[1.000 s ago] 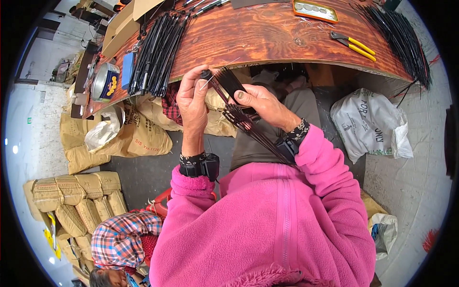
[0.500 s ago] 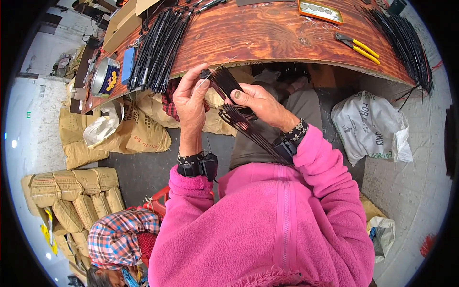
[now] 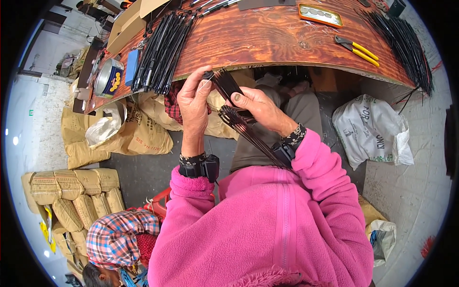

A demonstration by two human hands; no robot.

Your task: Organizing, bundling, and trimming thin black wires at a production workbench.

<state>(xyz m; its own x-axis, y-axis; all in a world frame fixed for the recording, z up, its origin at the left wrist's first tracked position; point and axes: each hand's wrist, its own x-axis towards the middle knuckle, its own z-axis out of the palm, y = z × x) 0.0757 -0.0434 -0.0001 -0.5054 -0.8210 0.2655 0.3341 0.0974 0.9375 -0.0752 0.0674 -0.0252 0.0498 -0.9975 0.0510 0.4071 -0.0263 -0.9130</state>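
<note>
My right hand (image 3: 264,106) is closed around a bundle of thin black strands (image 3: 226,84), just in front of the table edge. The strands fan out slightly at their upper end, and their lower part trails down past my right wrist. Beside that upper end, my left hand (image 3: 193,101) pinches a small dark round piece (image 3: 207,75) between thumb and fingertips. Whether this piece joins one of the strands is too small to tell.
On the wooden table (image 3: 258,33) lie black rods (image 3: 162,50), yellow-handled pliers (image 3: 357,51), a shallow tin (image 3: 320,15), a round can (image 3: 109,78) and another black strand bundle (image 3: 401,43). A white sack (image 3: 373,129) stands at right. Another person (image 3: 122,237) is at lower left.
The view has shifted slightly. Both hands keep their grips, with the left fingertips still pinching the dark piece beside the strands.
</note>
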